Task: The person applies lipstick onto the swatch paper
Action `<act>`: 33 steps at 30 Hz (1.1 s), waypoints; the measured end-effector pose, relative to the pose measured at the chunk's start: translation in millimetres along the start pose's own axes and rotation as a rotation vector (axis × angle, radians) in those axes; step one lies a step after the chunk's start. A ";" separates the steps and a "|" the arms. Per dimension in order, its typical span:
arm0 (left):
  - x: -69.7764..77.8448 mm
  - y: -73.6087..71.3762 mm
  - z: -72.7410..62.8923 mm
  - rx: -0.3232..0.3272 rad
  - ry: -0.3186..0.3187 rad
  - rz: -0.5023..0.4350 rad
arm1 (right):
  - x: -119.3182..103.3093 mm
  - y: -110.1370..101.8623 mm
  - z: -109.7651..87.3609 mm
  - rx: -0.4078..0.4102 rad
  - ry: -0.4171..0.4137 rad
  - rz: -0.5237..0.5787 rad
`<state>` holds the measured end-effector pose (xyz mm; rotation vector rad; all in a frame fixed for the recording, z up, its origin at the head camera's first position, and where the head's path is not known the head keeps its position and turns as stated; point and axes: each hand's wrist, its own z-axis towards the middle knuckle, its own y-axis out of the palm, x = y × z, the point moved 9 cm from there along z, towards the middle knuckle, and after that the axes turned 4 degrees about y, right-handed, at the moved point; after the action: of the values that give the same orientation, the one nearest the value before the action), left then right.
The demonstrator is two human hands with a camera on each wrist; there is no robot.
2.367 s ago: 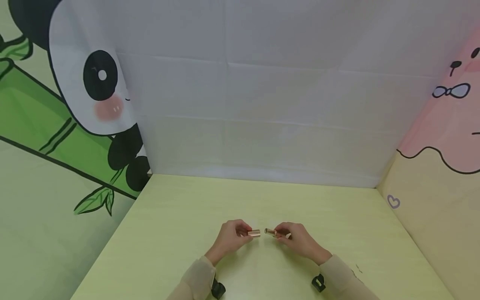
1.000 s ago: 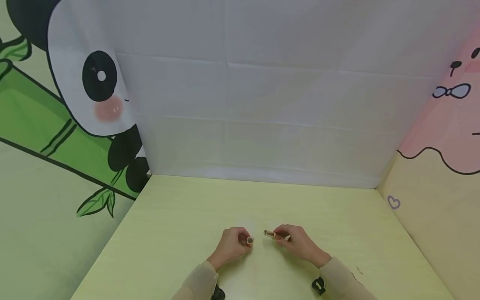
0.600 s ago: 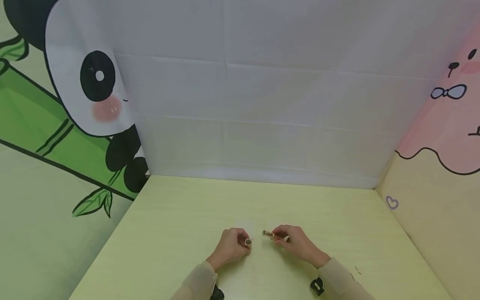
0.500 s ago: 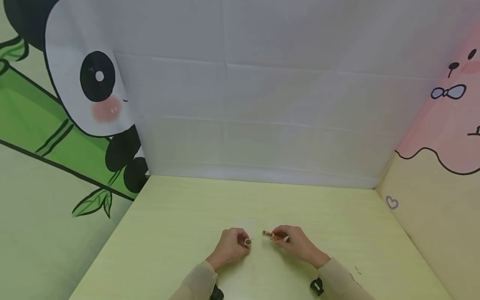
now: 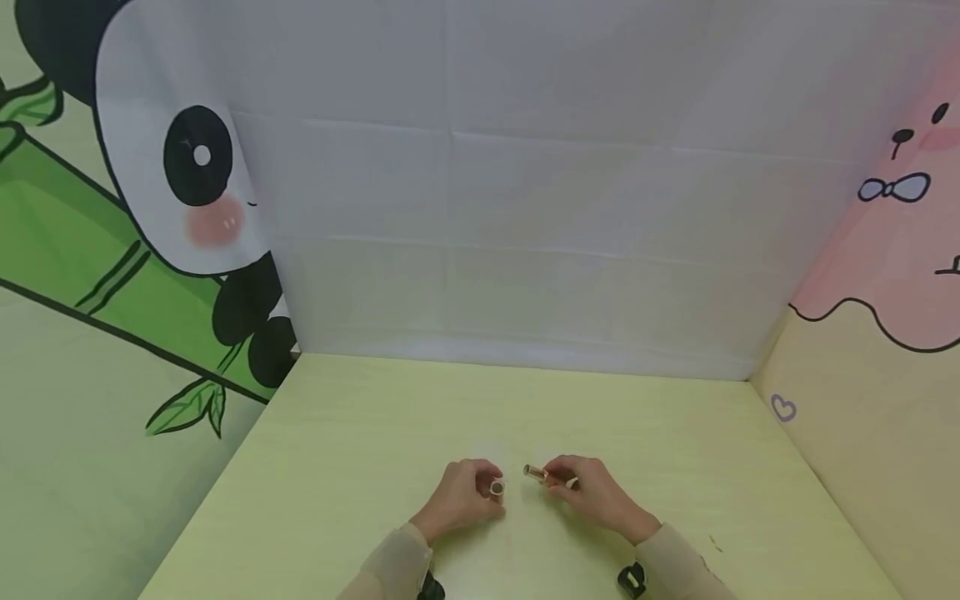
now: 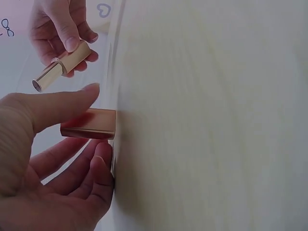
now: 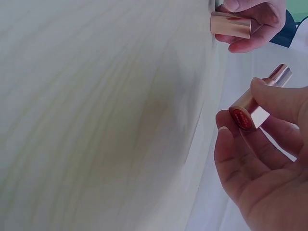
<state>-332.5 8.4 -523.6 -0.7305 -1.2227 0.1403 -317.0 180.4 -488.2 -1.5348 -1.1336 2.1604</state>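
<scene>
A shiny rose-gold lipstick cap (image 6: 91, 124) stands upright on the table, its round opening facing up in the head view. My left hand (image 5: 463, 497) is around it, thumb and fingers spread on either side; whether a fingertip still touches the cap is hard to tell. To the right, my right hand (image 5: 596, 492) pinches the gold lipstick tube (image 7: 245, 103) between thumb and fingers. The tube is tilted above the table, its narrower metal end (image 6: 48, 78) pointing left toward the cap. A red label shows on its base in the right wrist view.
The pale yellow table (image 5: 360, 433) ends at a white sheet (image 5: 525, 208) behind. Panda and bamboo drawings cover the left wall, a pink figure the right. Black wrist devices (image 5: 632, 581) hang under both sleeves. A small mark (image 5: 715, 543) lies at right.
My left hand turned the cap from lying level to upright and lowered it to the table; its thumb and fingers have since spread apart. My right hand keeps the lipstick tube almost in place.
</scene>
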 end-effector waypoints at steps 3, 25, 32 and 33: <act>0.5 -5.7 -1.7 0.032 -0.012 -0.001 | -4.9 -1.0 -1.0 0.016 -0.008 -0.002; 29.8 -23.9 0.9 0.175 -0.002 -0.129 | -16.3 6.4 -3.1 0.096 0.021 0.064; 36.2 -20.8 11.9 0.210 0.036 -0.152 | -21.0 3.2 1.6 0.102 -0.004 0.074; 36.7 -21.1 13.1 0.217 0.036 -0.156 | -21.7 3.0 2.5 0.100 -0.007 0.071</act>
<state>-336.7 15.1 -480.0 -0.4461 -1.2035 0.1280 -309.7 164.2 -475.2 -1.5471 -0.9714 2.2343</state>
